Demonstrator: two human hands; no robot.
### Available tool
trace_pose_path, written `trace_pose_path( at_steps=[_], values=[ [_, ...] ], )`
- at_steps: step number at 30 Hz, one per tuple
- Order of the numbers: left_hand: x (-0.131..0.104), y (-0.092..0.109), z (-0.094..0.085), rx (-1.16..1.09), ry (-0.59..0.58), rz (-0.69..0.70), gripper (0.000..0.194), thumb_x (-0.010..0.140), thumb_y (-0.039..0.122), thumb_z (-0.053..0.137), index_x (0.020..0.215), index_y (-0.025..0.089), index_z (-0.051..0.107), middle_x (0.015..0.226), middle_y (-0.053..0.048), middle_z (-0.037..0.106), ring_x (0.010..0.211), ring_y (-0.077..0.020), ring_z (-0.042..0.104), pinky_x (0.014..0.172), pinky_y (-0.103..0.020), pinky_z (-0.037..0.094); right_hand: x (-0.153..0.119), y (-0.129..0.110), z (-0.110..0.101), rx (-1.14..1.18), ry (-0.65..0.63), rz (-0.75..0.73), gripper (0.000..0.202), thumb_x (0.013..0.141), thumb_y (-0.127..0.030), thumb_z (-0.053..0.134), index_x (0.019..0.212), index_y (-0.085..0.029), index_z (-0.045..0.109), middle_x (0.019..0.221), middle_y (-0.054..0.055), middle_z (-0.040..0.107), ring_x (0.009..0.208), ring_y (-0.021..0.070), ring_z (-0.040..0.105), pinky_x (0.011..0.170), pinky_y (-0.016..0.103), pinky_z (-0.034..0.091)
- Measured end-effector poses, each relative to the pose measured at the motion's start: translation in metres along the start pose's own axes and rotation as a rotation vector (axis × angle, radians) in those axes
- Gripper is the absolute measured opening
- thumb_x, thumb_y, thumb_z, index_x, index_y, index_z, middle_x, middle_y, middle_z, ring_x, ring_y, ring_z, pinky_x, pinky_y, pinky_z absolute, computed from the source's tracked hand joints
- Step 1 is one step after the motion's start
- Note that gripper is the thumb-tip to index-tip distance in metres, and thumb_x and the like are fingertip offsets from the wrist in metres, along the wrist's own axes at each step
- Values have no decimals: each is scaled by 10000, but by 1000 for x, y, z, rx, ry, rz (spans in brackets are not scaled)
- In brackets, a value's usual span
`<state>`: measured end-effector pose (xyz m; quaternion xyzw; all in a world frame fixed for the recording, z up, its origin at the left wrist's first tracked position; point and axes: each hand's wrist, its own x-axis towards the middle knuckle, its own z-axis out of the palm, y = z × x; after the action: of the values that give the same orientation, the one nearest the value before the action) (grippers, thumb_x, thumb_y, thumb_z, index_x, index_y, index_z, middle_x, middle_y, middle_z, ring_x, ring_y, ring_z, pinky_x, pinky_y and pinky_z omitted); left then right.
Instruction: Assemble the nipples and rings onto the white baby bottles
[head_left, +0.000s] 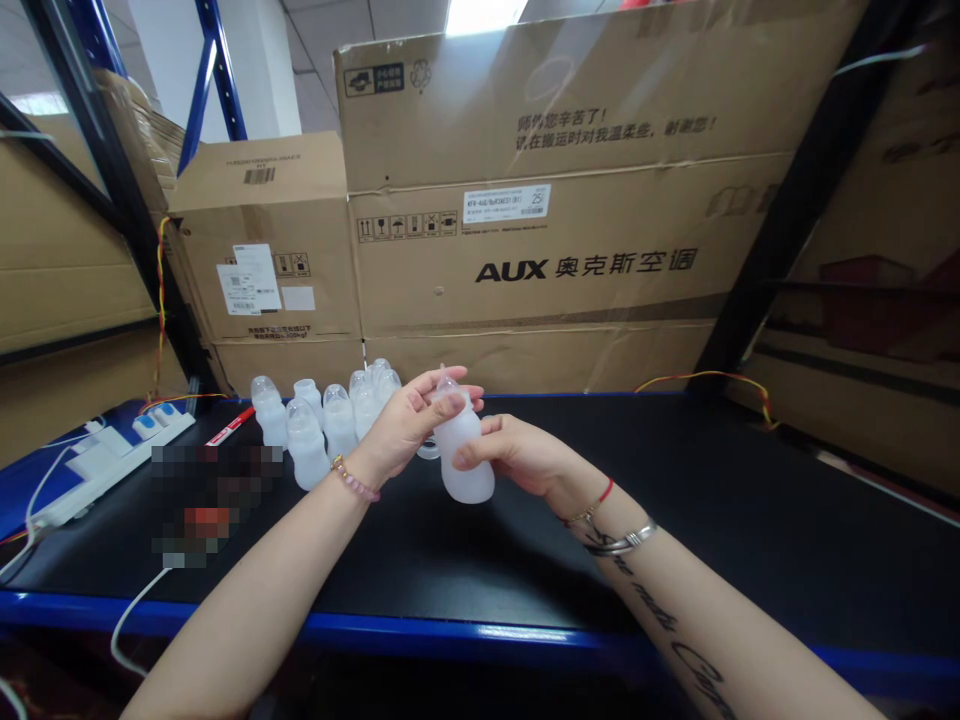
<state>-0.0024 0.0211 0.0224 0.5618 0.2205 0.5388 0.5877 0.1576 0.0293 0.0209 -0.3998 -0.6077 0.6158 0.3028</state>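
Observation:
A frosted white baby bottle (466, 470) is held a little above the black tabletop, slightly tilted. My left hand (412, 415) is closed about its top, thumb across the neck and the other fingers behind. Around the bottle's body, my right hand (517, 455) grips from the right side, thumb in front. A clear tip, seemingly the nipple (446, 385), shows above my left thumb. Behind the held bottle, partly hidden, a clear round piece (428, 450) lies on the table. Several similar bottles (306, 445) stand upright to the left, most with clear domed caps; one bottle (305, 393) shows no dome.
Large cardboard sheets (585, 320) wall off the back of the black table (675, 530). On the left lie a white power strip (120, 465), a red marker (230, 426) and a blurred-out object (217, 505) with a white cable. A blue edge (465, 628) runs along the front.

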Motion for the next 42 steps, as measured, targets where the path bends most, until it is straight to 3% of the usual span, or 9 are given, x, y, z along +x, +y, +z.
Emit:
trace_pose_path(
  at_steps=[4,9,13,17,21,23,26,33,42],
  values=[
    [-2,-4,7,19,81,1,465,724,417,773,1088,159,641,986,-99,710,961,-218,665,884,-361,488,0,-1,-2,8,-14,10,172,457,-237,760,572,-150,667,583,14,615,574,147,541,588,290,410],
    [-3,-5,7,-14,-13,-15,450,728,398,774,1101,170,667,1034,-104,709,992,-221,661,905,-359,484,-1,-1,-3,42,-73,7,264,408,-231,821,594,-156,649,611,4,611,618,145,544,620,285,419],
    [-3,8,7,-40,123,97,456,748,428,751,1115,180,643,1077,-98,702,998,-218,664,874,-343,505,2,-10,-12,71,-89,27,451,468,-484,840,763,-174,696,720,32,649,662,150,550,600,278,411],
    [-5,38,-3,-81,389,358,425,772,478,707,1083,199,629,1010,-68,709,928,-193,680,799,-307,533,23,-24,-30,-114,308,-141,537,609,-650,718,847,-169,703,846,76,675,739,178,574,601,285,405],
    [-7,59,-19,-54,567,479,376,768,473,702,1023,203,644,886,-40,705,819,-153,686,726,-240,525,71,-25,-41,-568,815,-249,415,696,-500,702,923,-153,684,932,125,687,935,282,605,793,365,443],
    [-7,62,-24,-51,615,500,355,769,460,700,1000,196,649,851,-32,698,783,-140,683,696,-223,517,98,-17,-40,-818,927,-204,592,675,-454,727,1160,-135,607,1103,177,652,1103,357,544,880,434,416],
    [-8,62,-25,-27,642,508,351,773,454,691,997,187,650,841,-29,695,750,-129,677,672,-216,513,130,2,-31,-891,848,-47,715,685,-538,701,1224,-98,535,1155,235,615,1119,394,535,860,461,420],
    [-12,63,-22,30,613,502,367,763,456,695,1003,183,648,827,-24,690,724,-124,672,607,-202,489,170,52,-10,-1108,635,-331,750,716,-579,647,1294,-131,481,1180,191,589,1121,337,509,895,399,388],
    [-12,63,-24,37,595,489,343,764,447,695,976,182,643,825,-21,684,732,-125,669,639,-216,492,180,45,-3,-1172,530,-496,843,687,-552,641,1392,-132,448,1171,177,532,1073,332,469,914,393,368]
  ],
)
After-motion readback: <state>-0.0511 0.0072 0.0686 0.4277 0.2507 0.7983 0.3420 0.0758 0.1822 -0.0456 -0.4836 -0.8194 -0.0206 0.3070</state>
